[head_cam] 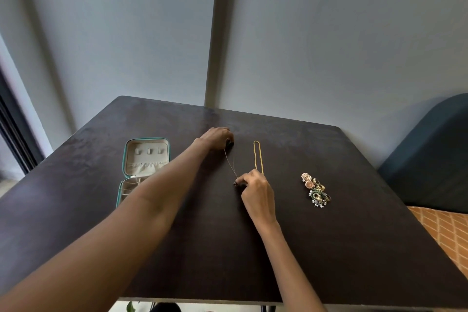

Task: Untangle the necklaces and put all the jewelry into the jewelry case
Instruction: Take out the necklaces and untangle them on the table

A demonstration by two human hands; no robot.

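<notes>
Nearest us, our right hand (255, 189) pinches the near end of a thin chain (231, 163); at its 11 o'clock our left hand (218, 137) is closed on the far end, so the chain runs stretched between them just over the desk (329, 248). At 1 o'clock from the right hand the gold chain (258, 157) lies straight and apart, so the untangling looks done. The small jewelry (315, 191) waits heaped at 3 o'clock. The case (144, 159), open at 9 o'clock, seems empty, though our forearm hides part of it. All packing remains.
</notes>
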